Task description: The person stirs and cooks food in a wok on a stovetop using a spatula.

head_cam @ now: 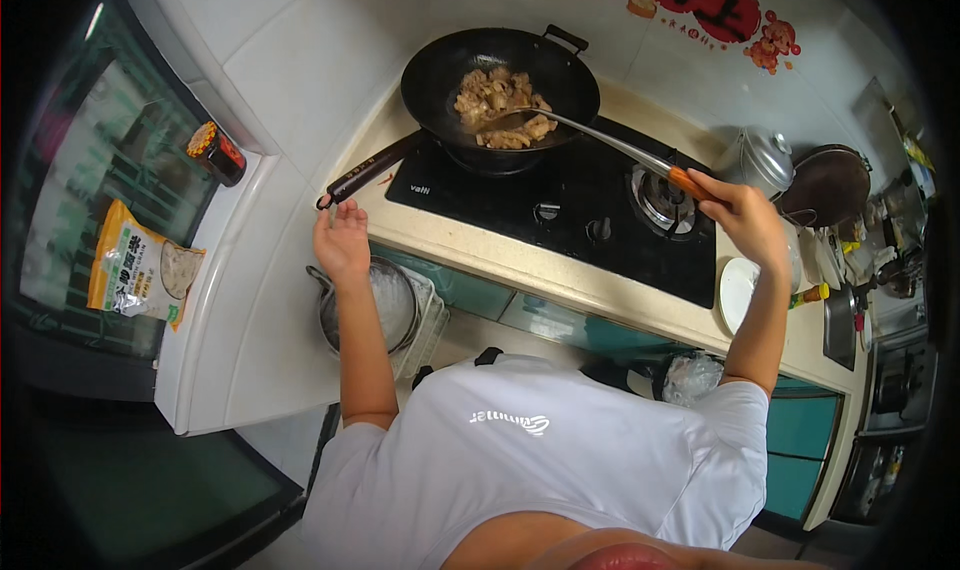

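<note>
A black wok (pixel 427 82) stands on the left burner of a black glass gas hob (pixel 480 202). Browned pieces of food (pixel 491 93), seemingly meat, lie in it. My right hand (pixel 746 213) grips the wooden end of a long metal cooking spatula (pixel 622 146), whose head rests among the pieces. The wok's dark long handle (pixel 375 168) points toward me on the left, ending in a hanging ring. Just below that ring is my left hand (pixel 341 243), palm up with fingers extended, holding nothing. Whether a fingertip touches the ring I cannot tell.
A bare right burner (pixel 664 198) lies under my right forearm's reach. Beyond it are a lidded metal pot (pixel 757 161) and a white plate (pixel 739 292). A jar (pixel 217 153) and a food bag (pixel 142 270) sit on the left windowsill. Pans (pixel 375 300) stand below the counter.
</note>
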`<state>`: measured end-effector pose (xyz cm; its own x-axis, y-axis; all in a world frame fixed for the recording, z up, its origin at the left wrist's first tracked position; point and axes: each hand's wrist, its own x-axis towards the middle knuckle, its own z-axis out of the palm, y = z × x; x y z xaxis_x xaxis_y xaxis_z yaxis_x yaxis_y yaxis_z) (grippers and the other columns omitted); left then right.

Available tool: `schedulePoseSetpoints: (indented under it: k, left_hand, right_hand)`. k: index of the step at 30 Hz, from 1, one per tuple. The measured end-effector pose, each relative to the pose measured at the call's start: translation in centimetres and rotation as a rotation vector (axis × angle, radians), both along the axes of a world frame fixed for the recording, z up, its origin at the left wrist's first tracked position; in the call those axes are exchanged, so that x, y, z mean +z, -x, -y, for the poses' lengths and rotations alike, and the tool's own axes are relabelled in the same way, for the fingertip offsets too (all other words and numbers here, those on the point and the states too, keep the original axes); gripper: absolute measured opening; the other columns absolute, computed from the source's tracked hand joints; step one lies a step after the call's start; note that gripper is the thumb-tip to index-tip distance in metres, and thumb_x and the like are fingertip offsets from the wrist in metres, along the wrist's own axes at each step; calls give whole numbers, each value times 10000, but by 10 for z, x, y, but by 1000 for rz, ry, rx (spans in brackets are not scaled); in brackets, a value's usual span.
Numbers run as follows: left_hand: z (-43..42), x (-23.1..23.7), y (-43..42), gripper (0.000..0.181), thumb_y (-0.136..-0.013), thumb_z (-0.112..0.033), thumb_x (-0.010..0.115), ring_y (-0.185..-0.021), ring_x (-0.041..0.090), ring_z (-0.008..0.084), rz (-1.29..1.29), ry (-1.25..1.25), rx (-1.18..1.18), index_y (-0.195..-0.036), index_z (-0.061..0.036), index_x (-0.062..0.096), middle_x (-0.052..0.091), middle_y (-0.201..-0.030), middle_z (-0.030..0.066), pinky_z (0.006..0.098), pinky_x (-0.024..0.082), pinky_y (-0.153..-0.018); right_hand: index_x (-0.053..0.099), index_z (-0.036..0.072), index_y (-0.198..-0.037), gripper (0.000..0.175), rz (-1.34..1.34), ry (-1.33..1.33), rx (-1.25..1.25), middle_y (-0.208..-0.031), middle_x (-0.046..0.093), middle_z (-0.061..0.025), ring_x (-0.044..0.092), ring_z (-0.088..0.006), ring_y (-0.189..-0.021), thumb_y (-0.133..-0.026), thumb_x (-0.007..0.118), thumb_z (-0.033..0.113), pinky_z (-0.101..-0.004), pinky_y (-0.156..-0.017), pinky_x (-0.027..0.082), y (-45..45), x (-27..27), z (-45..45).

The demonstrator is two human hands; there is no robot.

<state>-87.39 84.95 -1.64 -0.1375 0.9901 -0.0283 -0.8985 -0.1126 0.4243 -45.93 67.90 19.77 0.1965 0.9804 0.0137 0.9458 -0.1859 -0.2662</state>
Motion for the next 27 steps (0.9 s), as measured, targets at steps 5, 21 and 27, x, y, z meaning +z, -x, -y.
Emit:
schedulePoseSetpoints:
  k: [5, 21, 27]
  left_hand:
    - [1, 3, -1, 279, -853, -193, 455, -870, 492, 212, -9, 4, 15, -1095, -56, 484, 493, -879, 94, 341, 401, -786]
    - [-2, 3, -4, 272, -844, -205, 467, -869, 492, 208, 1, -1, -4, -1076, -67, 500, 501, -870, 85, 338, 390, -798]
    - [-2, 6, -4, 266, -835, -206, 483, -866, 492, 207, 1, 40, 16, -1066, -77, 507, 499, -867, 83, 333, 394, -793]
  right_hand:
    - [565, 216, -1143, 415, 287, -46, 49, -792, 609, -174, 588, -313, -712, -737, 623, 154, -369, -641, 445, 19, -15, -11]
    - [517, 151, -1191, 397, 49, -160, -120, -966, 591, -208, 581, -332, -910, -797, 566, 170, -351, -778, 436, -13, -73, -61]
    - [515, 141, -1193, 408, -71, -141, -1, -956, 594, -214, 590, -331, -865, -790, 573, 148, -317, -774, 441, -24, -81, -44]
